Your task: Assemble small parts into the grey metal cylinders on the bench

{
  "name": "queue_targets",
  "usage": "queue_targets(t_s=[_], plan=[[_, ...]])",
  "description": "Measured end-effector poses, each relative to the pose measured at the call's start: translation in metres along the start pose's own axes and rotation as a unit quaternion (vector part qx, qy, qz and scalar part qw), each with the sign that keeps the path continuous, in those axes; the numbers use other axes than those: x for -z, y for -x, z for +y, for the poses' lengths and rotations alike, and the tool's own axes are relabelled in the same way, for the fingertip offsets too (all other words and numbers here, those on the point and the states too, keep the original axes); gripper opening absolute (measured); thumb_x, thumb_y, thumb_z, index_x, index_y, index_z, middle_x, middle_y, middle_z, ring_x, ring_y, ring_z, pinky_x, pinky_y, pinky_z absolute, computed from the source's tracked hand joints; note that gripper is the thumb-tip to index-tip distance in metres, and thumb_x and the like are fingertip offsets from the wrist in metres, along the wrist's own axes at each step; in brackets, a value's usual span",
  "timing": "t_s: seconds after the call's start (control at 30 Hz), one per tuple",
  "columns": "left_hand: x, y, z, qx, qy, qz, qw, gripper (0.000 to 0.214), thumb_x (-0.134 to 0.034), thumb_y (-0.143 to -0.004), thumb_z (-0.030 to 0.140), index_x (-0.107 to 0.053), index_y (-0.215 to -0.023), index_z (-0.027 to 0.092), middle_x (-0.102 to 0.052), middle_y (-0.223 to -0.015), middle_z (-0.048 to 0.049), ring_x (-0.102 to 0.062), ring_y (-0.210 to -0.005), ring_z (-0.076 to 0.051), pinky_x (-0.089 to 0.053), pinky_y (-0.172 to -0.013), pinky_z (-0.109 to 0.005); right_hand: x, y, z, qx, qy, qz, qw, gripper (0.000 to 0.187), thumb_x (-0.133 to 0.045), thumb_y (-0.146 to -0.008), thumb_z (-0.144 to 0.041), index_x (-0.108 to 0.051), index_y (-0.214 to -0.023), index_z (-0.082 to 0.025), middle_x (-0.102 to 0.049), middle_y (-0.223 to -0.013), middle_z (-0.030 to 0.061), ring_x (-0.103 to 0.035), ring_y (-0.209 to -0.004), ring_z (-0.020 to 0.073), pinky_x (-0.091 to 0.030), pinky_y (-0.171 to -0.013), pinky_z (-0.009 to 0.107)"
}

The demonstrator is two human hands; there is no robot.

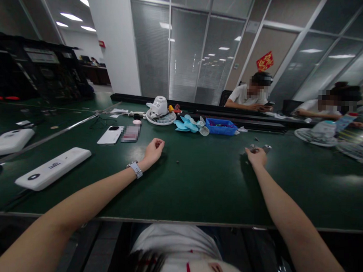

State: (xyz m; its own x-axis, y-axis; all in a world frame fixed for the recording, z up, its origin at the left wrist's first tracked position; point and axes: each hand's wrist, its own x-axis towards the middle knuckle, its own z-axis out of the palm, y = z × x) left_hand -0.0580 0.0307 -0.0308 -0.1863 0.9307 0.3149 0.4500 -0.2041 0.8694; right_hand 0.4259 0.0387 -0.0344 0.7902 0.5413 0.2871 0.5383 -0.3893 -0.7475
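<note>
Both my arms reach out over a dark green table (197, 188). My left hand (153, 149), with a watch on its wrist, rests on the table with its fingers curled into a loose fist; what is inside, if anything, is hidden. A tiny dark screw-like piece (177, 162) lies just right of it. My right hand (256, 156) is closed around a small grey metal part (266, 147) that sticks out past the fingers.
A white fan body on its grille (161, 111), light blue fan blades (188, 124) and a blue tray (221, 127) sit at the back. A white phone (110, 134) and white devices (53, 167) lie left. Two people sit across the table.
</note>
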Motion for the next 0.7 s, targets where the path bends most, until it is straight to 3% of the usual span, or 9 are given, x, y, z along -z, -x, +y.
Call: queue_targets(t_s=[0.1, 0.17, 0.2, 0.27, 0.37, 0.43, 0.5, 0.57, 0.7], plan=[[0.000, 0.002, 0.003, -0.001, 0.000, 0.005, 1.000, 0.015, -0.056, -0.085, 0.031, -0.060, -0.094, 0.019, -0.067, -0.089, -0.0043, -0.062, -0.080, -0.019, -0.047, -0.074, -0.031, 0.001, 0.027, -0.023, 0.016, 0.026, 0.068, 0.997, 0.068, -0.075, -0.070, -0.035, -0.052, -0.130, -0.012, -0.056, -0.131, 0.0242, -0.053, -0.121, 0.0373, -0.041, -0.100, 0.053], [0.000, 0.003, 0.005, 0.001, -0.005, 0.012, 1.000, 0.013, -0.056, -0.085, 0.029, -0.059, -0.093, 0.019, -0.066, -0.089, -0.0043, -0.062, -0.080, -0.019, -0.048, -0.076, -0.032, 0.002, 0.056, -0.044, 0.111, 0.009, 0.114, 0.987, 0.077, -0.071, -0.074, -0.033, -0.040, -0.140, -0.009, -0.042, -0.144, 0.0276, -0.038, -0.136, 0.0388, -0.033, -0.108, 0.057], [0.000, 0.004, 0.006, 0.003, -0.007, 0.013, 1.000, 0.012, -0.057, -0.085, 0.029, -0.059, -0.093, 0.019, -0.066, -0.088, -0.0042, -0.062, -0.080, -0.019, -0.048, -0.076, -0.032, 0.001, 0.075, -0.056, 0.185, -0.011, 0.099, 0.978, 0.076, -0.068, -0.077, -0.034, -0.038, -0.143, -0.010, -0.039, -0.147, 0.0265, -0.034, -0.139, 0.0375, -0.030, -0.110, 0.058], [0.000, 0.004, 0.008, 0.005, -0.008, 0.009, 1.000, 0.012, -0.057, -0.085, 0.028, -0.058, -0.092, 0.020, -0.066, -0.088, -0.0042, -0.062, -0.081, -0.019, -0.048, -0.076, -0.032, -0.001, 0.120, -0.078, 0.349, -0.055, -0.023, 0.935, 0.066, -0.060, -0.087, -0.036, -0.039, -0.145, -0.014, -0.042, -0.149, 0.0215, -0.034, -0.141, 0.0327, -0.030, -0.112, 0.056], [0.000, 0.004, 0.007, 0.002, -0.009, 0.008, 1.000, 0.012, -0.057, -0.084, 0.028, -0.057, -0.093, 0.020, -0.065, -0.089, -0.0044, -0.061, -0.081, -0.019, -0.048, -0.076, -0.032, -0.008, 0.188, -0.103, 0.529, -0.072, -0.291, 0.794, 0.059, -0.051, -0.094, -0.043, -0.041, -0.149, -0.025, -0.043, -0.153, 0.0115, -0.038, -0.142, 0.0270, -0.032, -0.114, 0.052], [-0.001, 0.004, 0.005, -0.004, -0.009, 0.010, 1.000, 0.012, -0.056, -0.084, 0.027, -0.057, -0.094, 0.020, -0.065, -0.089, -0.0044, -0.061, -0.082, -0.019, -0.048, -0.077, -0.032, -0.012, 0.221, -0.113, 0.586, -0.064, -0.408, 0.697, 0.055, -0.049, -0.096, -0.044, -0.043, -0.149, -0.028, -0.041, -0.155, 0.0070, -0.035, -0.144, 0.0254, -0.031, -0.115, 0.051], [-0.001, 0.004, 0.003, -0.010, -0.009, 0.007, 1.000, 0.013, -0.056, -0.084, 0.027, -0.057, -0.094, 0.020, -0.064, -0.089, -0.0041, -0.061, -0.082, -0.019, -0.048, -0.078, -0.032, -0.016, 0.239, -0.118, 0.603, -0.072, -0.456, 0.651, 0.046, -0.048, -0.098, -0.040, -0.054, -0.141, -0.027, -0.049, -0.149, 0.0054, -0.039, -0.142, 0.0239, -0.033, -0.115, 0.050], [-0.002, 0.004, 0.003, -0.011, -0.008, 0.003, 1.000, 0.013, -0.056, -0.083, 0.027, -0.057, -0.094, 0.020, -0.064, -0.089, -0.0035, -0.061, -0.082, -0.019, -0.048, -0.078, -0.032, -0.017, 0.244, -0.119, 0.586, -0.095, -0.461, 0.659, 0.036, -0.049, -0.098, -0.033, -0.066, -0.129, -0.026, -0.061, -0.136, 0.0047, -0.050, -0.134, 0.0219, -0.038, -0.112, 0.046], [-0.001, 0.005, 0.004, -0.007, -0.013, -0.002, 1.000, 0.013, -0.057, -0.083, 0.028, -0.057, -0.093, 0.021, -0.065, -0.088, -0.0031, -0.061, -0.080, -0.019, -0.048, -0.077, -0.032, -0.015, 0.226, -0.115, 0.541, -0.111, -0.424, 0.718, 0.026, -0.056, -0.093, -0.023, -0.075, -0.111, -0.028, -0.074, -0.113, 0.0000, -0.068, -0.110, 0.0200, -0.050, -0.101, 0.040]])
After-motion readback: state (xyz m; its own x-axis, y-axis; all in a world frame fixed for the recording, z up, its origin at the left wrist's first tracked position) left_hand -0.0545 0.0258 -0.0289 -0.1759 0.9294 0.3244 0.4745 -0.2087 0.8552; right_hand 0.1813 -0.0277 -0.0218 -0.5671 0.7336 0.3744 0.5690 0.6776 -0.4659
